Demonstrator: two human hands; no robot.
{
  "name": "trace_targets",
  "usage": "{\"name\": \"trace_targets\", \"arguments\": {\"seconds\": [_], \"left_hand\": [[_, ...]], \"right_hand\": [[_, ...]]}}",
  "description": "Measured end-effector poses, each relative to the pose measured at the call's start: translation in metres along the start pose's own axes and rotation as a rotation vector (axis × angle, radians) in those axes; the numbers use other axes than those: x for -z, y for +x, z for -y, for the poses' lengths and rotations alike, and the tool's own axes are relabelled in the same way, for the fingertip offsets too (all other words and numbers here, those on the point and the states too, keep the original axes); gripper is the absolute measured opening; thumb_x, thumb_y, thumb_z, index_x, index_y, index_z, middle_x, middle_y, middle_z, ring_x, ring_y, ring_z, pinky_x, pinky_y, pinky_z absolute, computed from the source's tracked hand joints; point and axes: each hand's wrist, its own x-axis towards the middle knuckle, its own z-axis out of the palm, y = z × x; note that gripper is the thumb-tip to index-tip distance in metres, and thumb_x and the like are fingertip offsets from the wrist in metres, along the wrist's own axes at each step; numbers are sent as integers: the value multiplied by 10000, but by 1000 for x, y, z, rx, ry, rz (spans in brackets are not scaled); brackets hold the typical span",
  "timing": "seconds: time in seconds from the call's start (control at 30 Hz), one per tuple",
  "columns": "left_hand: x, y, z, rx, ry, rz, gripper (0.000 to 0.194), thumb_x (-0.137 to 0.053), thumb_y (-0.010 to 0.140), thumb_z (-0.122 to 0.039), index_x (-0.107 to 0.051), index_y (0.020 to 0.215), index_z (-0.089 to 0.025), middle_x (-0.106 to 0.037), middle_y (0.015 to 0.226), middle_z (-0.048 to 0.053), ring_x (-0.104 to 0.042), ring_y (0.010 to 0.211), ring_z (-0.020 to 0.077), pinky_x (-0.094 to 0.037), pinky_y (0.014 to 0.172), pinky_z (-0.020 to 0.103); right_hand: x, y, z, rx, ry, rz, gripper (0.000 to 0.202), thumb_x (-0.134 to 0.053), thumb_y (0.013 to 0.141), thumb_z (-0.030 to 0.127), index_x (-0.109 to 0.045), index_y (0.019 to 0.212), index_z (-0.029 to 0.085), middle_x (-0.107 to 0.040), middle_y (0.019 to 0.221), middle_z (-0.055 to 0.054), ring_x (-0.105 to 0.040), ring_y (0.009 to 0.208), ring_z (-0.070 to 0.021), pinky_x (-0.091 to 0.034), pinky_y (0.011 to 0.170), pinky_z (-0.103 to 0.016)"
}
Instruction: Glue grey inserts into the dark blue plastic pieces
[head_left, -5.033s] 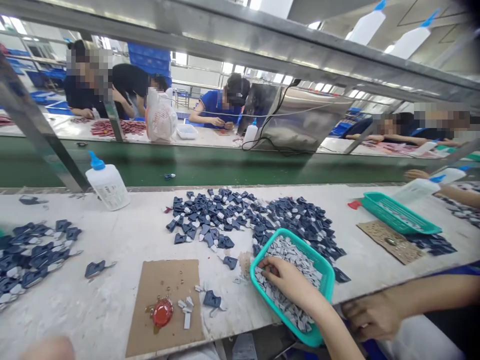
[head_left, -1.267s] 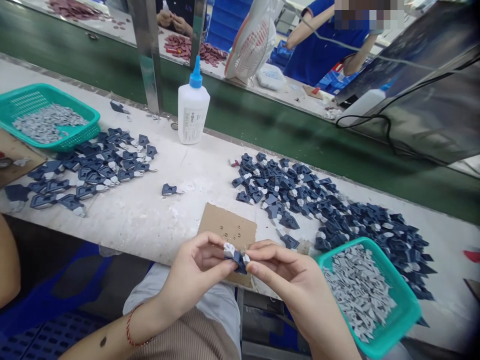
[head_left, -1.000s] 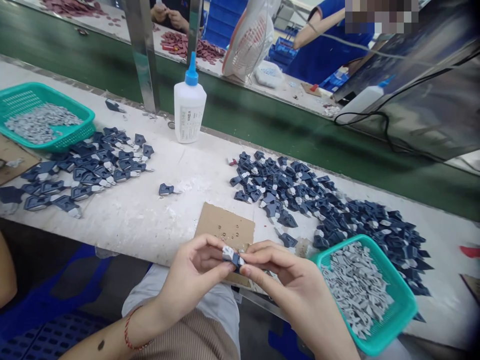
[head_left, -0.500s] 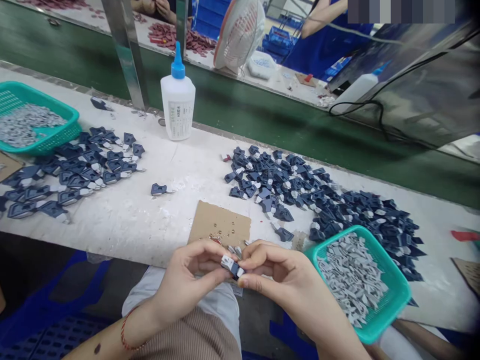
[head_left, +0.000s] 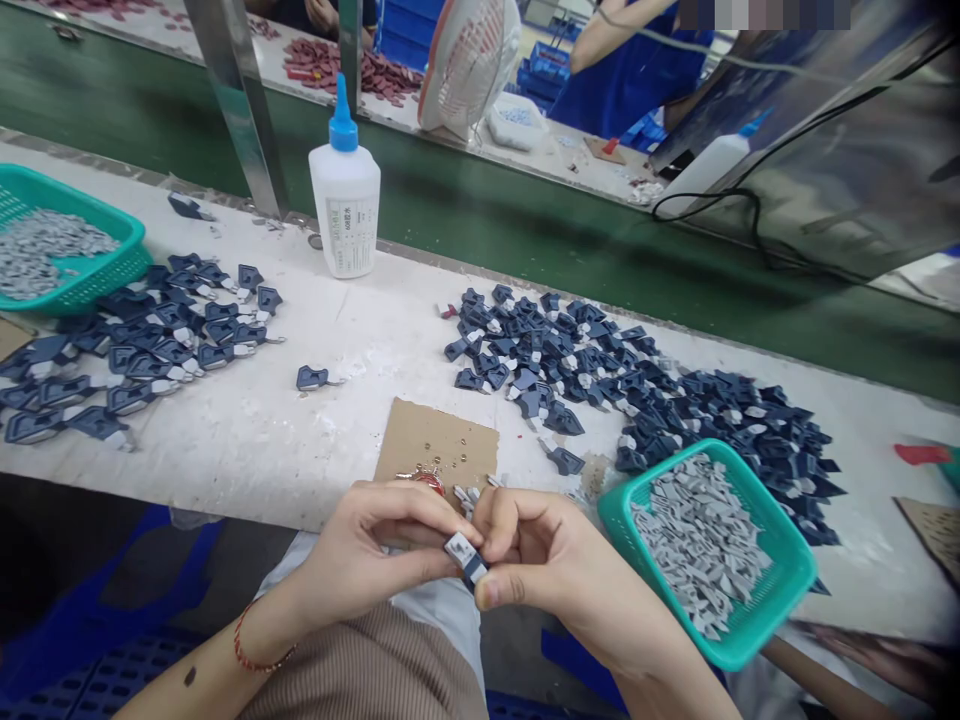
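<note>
The fingers of the left hand (head_left: 390,545) and right hand (head_left: 536,560) pinch a navy-and-grey part (head_left: 464,554) (near the cardboard sheet (head_left: 405,430)), which uneven pressure could make slip.

"胶水" on the label (head_left: 351,238) of the upright white bottle (head_left: 330,190), other print unclear

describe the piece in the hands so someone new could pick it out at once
Find the white worktable, then the brown cardboard at the middle of its near edge. Just nearer, the left hand and right hand pinch a small navy and light-grey piece. Unlike the heaped pieces, it alone is held.
</note>
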Motion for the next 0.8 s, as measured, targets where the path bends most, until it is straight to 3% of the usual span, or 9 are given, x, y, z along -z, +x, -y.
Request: {"name": "trace_targets", "arguments": {"seconds": [0.2, 0.3, 0.43, 0.67, 0.8], "left_hand": [[-5, 6, 3, 146, -244, -169, 195, -791, 724, -100, -752, 885, -205, -783, 846, 26, -739, 794, 156, -617, 704, 234], [-5, 8, 3, 221, -256, -224, 196, -812, 704, -126, -721, 872, -169, -780, 812, 35, -737, 780, 164, -619, 698, 249], [-6, 9, 3, 243, -220, -286, 205, -818, 696, -137, -706, 865, -163, -782, 810, 35, -738, 793, 165, -610, 709, 235], [-8, 9, 0, 209, -153, -239, 217, -750, 792, -210, -736, 1007, -192, -781, 1002, 65, -729, 939, 187, -586, 825, 241], [-6, 8, 2, 258, -98, -260, 319, -792, 744, -232, -705, 1049, -200, -764, 1066, 77, -722, 966, 217, -605, 785, 258]], "right_hand": [[-3, 1, -5, 116, 53, -77, 177, -849, 684, 212, -681, 735, 186, -691, 716, 21, -646, 644, -77, -515, 630, -169], [-1, 4, -10, 126, 53, -91, 172, -805, 752, 322, -709, 828, 202, -692, 726, 13, -649, 620, -82, -527, 625, -181], [-3, 7, -18, 183, 58, -157, 131, -811, 746, 291, -712, 801, 226, -701, 785, 19, -636, 633, -77, -540, 589, -171], [-15, 10, -25, 317, 47, -314, 94, -808, 748, 258, -740, 812, 244, -705, 733, 32, -620, 601, -57, -529, 593, -134], [-19, 15, -34, 309, 55, -304, 88, -769, 786, 311, -739, 831, 242, -726, 808, 8, -665, 689, -94, -551, 652, -179]]}}
